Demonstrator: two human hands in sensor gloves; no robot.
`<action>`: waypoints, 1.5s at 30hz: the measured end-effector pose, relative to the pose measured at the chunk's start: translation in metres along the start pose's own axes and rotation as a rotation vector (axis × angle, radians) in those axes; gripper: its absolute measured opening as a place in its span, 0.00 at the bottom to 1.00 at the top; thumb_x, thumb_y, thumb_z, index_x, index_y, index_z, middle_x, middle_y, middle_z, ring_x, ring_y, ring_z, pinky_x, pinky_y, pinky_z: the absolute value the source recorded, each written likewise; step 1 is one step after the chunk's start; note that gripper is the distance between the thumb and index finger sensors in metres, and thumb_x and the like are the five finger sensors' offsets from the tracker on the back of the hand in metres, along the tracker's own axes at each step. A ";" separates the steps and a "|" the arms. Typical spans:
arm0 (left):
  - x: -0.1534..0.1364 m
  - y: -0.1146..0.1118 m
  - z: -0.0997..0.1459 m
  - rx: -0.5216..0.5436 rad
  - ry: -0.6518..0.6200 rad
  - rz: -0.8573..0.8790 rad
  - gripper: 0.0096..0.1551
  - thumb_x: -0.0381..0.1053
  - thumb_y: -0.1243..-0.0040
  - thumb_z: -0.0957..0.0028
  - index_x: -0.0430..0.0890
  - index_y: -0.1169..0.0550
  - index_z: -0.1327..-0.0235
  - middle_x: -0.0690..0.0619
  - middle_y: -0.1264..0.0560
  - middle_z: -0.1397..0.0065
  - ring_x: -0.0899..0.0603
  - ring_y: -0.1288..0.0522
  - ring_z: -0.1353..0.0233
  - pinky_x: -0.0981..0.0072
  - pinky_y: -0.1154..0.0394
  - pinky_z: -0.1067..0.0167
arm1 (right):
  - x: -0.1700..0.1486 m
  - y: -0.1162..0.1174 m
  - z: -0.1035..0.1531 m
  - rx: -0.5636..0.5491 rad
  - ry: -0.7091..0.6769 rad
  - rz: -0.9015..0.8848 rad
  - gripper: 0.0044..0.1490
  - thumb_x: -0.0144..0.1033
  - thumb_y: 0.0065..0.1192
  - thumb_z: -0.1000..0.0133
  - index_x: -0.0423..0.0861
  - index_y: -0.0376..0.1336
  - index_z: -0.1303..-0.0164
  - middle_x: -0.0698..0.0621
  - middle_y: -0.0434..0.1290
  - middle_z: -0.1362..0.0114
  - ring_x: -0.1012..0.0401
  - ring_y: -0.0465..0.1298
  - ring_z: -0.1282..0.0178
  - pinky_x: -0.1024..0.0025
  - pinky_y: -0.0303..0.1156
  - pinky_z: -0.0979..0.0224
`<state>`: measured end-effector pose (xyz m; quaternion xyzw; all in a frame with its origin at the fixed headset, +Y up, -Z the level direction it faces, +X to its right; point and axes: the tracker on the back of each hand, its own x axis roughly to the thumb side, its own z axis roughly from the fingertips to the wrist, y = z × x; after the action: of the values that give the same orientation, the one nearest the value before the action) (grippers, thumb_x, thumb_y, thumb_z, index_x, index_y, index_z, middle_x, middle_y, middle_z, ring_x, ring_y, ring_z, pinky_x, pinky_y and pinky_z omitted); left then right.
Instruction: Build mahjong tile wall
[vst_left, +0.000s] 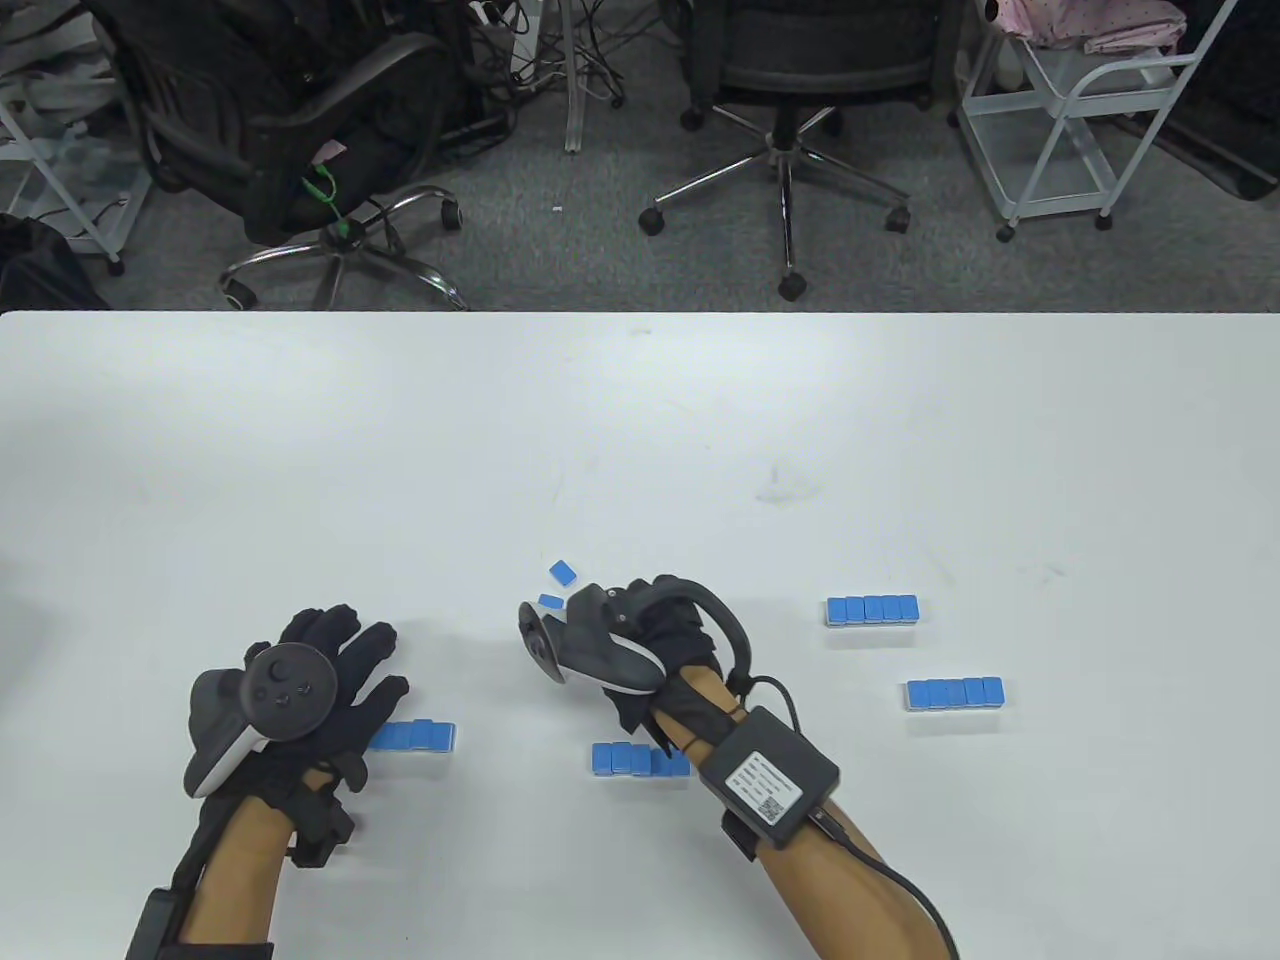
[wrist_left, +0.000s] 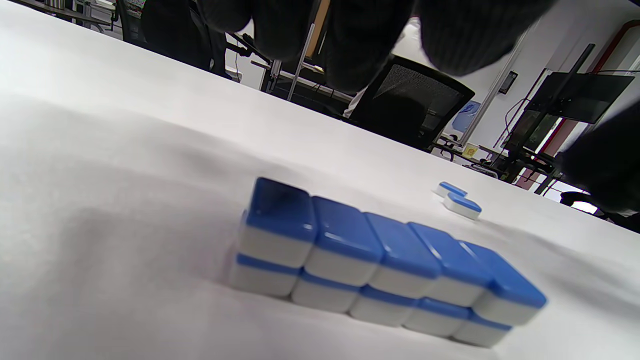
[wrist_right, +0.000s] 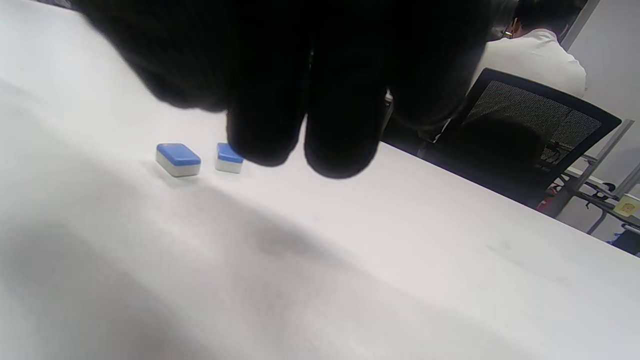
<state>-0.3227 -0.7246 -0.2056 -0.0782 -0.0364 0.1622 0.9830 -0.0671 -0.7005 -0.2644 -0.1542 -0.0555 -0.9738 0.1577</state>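
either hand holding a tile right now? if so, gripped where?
No. Left hand hovers spread above its tile row; right hand reaches toward two loose tiles, not touching them.

Right hand (vst_left: 640, 640) hovers near two loose tiles (vst_left: 556, 586).

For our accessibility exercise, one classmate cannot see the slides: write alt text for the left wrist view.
A two-layer wall of mahjong tiles, blue backs up, five wide, stands on a white table. Beyond it lie two loose tiles, close together. The left hand's gloved fingers hang in from the top edge, holding nothing; office chairs blur behind.
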 end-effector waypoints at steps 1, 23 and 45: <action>0.000 0.000 0.000 0.000 0.000 0.000 0.37 0.67 0.48 0.47 0.58 0.33 0.23 0.50 0.48 0.13 0.36 0.54 0.14 0.25 0.59 0.25 | 0.006 0.002 -0.006 0.041 -0.002 0.011 0.37 0.46 0.65 0.54 0.66 0.56 0.34 0.60 0.75 0.31 0.57 0.78 0.32 0.49 0.70 0.25; 0.001 0.002 -0.003 0.010 -0.011 0.000 0.37 0.67 0.48 0.47 0.58 0.32 0.23 0.50 0.47 0.13 0.36 0.54 0.14 0.25 0.59 0.25 | 0.016 0.026 -0.020 0.054 -0.041 0.020 0.35 0.49 0.74 0.61 0.51 0.69 0.44 0.52 0.83 0.45 0.57 0.86 0.50 0.52 0.78 0.37; 0.000 -0.001 -0.001 -0.005 0.002 -0.011 0.37 0.67 0.48 0.47 0.58 0.32 0.23 0.50 0.47 0.13 0.36 0.54 0.14 0.25 0.59 0.25 | -0.026 0.050 0.105 0.016 -0.207 -0.035 0.39 0.54 0.72 0.62 0.44 0.71 0.45 0.48 0.84 0.50 0.54 0.86 0.57 0.49 0.79 0.44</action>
<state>-0.3223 -0.7257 -0.2066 -0.0807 -0.0362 0.1565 0.9837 0.0021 -0.7243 -0.1706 -0.2516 -0.0819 -0.9548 0.1355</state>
